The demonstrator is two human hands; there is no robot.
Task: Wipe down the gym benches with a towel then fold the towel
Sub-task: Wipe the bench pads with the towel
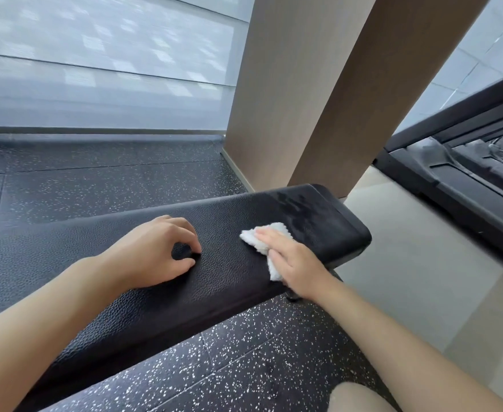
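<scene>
A black padded gym bench (pixel 220 281) runs from the lower left to the middle right. A small white towel (pixel 259 239) lies crumpled on its top near the far end. My right hand (pixel 291 260) lies flat on the towel with straight fingers and presses it onto the pad. My left hand (pixel 158 251) rests on the pad to the left of the towel, fingers curled with the tips on the leather, holding nothing. A damp streaky patch (pixel 297 206) shows on the pad beyond the towel.
A brown column (pixel 318 93) stands just behind the bench's far end. Black speckled rubber flooring (pixel 101 185) surrounds the bench, pale tile (pixel 416 263) lies to the right. A dark treadmill (pixel 467 173) stands at the far right. A shaded window (pixel 104 63) fills the back left.
</scene>
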